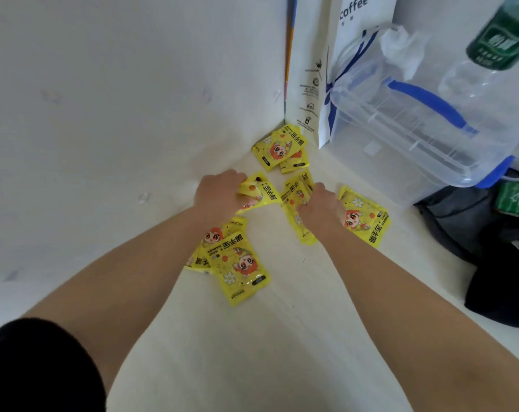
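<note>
- Head view: we see the near pile (237,263) on the surface (282,337), just right of our left forearm.
- Our left hand (219,191) is clamped on a bent packet (262,191) whose free end reaches rightward.
- Just beside it, the middle packets (297,230) lie under our right hand (320,203); we cannot tell whether it grips them.
- Touching that hand's right side lies the right packet (368,218), long axis running toward us; we judge the right hand nearer.
</note>
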